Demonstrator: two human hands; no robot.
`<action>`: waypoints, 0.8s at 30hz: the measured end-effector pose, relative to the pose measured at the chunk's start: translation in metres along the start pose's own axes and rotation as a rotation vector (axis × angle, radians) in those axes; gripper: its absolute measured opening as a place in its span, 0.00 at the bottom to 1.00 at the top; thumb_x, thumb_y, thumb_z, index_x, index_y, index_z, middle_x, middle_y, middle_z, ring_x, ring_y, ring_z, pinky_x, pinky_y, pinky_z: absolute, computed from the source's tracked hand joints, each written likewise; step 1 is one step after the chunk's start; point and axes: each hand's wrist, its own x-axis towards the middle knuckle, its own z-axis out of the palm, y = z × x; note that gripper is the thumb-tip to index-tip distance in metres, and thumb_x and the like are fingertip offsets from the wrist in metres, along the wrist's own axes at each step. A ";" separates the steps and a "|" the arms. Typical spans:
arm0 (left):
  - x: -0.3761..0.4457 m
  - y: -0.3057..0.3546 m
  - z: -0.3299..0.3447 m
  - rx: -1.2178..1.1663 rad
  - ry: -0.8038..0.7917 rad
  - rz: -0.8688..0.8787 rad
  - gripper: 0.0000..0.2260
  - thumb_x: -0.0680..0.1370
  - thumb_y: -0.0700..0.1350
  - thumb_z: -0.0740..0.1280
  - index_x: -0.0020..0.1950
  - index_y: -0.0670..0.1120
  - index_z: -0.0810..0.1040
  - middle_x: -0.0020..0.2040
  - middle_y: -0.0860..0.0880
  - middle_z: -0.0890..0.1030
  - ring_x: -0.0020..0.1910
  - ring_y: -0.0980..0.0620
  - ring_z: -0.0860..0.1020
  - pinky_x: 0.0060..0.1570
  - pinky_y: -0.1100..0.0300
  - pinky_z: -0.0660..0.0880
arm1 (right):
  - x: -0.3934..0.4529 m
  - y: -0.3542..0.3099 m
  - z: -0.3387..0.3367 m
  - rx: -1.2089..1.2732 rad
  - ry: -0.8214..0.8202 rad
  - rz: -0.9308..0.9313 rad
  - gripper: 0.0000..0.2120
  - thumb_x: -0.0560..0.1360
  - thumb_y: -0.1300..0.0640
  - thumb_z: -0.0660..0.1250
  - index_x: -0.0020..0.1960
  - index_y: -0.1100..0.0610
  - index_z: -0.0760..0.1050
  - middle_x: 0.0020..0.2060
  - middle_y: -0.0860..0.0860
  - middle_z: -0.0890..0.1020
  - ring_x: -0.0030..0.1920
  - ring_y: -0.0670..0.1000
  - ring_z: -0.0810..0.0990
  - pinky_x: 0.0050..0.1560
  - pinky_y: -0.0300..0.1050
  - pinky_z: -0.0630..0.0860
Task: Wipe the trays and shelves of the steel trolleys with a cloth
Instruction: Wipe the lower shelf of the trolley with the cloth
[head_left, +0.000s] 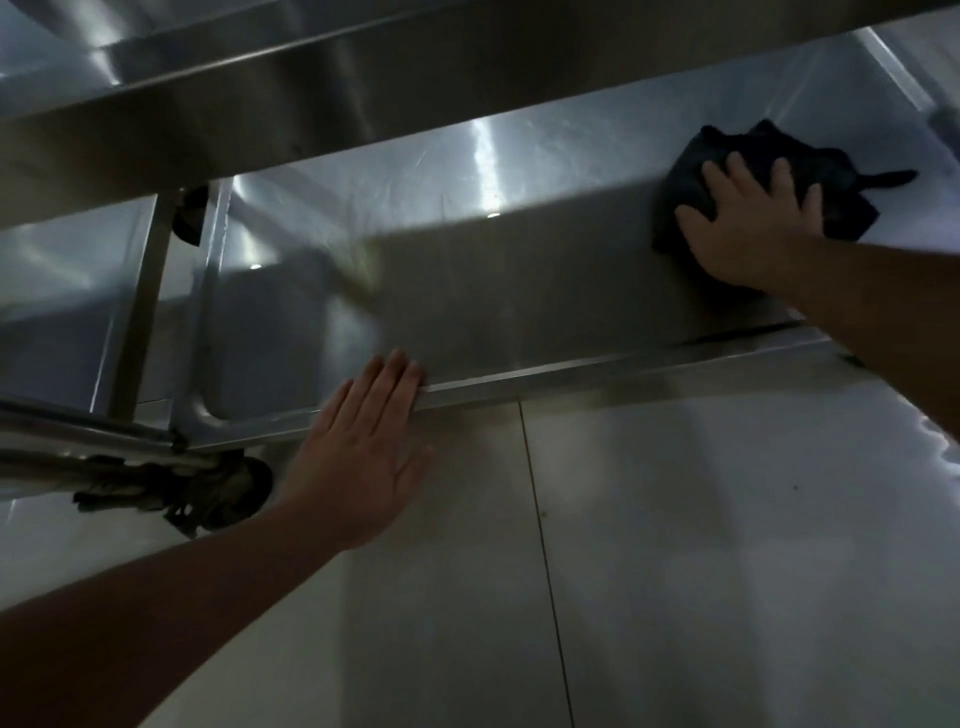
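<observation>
The steel trolley's low shelf (493, 280) stretches across the middle of the head view, shiny and dimly lit. A dark cloth (831, 171) lies on its right part. My right hand (748, 228) presses flat on the cloth with fingers spread. My left hand (363, 452) rests with straight fingers against the shelf's front rim (571, 376), holding nothing. Above runs the edge of the upper shelf (311, 88).
A trolley leg (145, 301) and a caster wheel (223, 493) tangled with dirty fibres stand at the lower left. A second steel trolley's shelf (62, 291) adjoins on the left. Pale floor tiles (701, 571) fill the foreground.
</observation>
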 end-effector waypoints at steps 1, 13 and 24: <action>0.001 -0.001 0.000 0.004 -0.011 0.000 0.35 0.85 0.64 0.50 0.87 0.45 0.50 0.87 0.45 0.52 0.86 0.46 0.49 0.83 0.46 0.51 | 0.004 -0.019 0.000 0.010 -0.017 0.003 0.37 0.80 0.29 0.42 0.85 0.42 0.43 0.85 0.44 0.43 0.84 0.60 0.40 0.80 0.67 0.40; 0.002 0.000 -0.007 -0.057 -0.058 0.011 0.35 0.85 0.63 0.52 0.87 0.45 0.51 0.87 0.47 0.52 0.86 0.48 0.49 0.83 0.49 0.49 | -0.041 -0.073 0.031 -0.113 0.008 -0.696 0.36 0.79 0.27 0.44 0.84 0.37 0.52 0.82 0.38 0.50 0.83 0.47 0.43 0.81 0.55 0.41; -0.034 -0.044 -0.018 -0.043 -0.135 -0.109 0.38 0.82 0.63 0.49 0.87 0.46 0.41 0.87 0.48 0.42 0.85 0.51 0.38 0.83 0.51 0.40 | -0.015 -0.041 0.014 0.057 0.047 0.050 0.37 0.80 0.29 0.42 0.85 0.42 0.45 0.85 0.44 0.45 0.84 0.59 0.42 0.81 0.66 0.41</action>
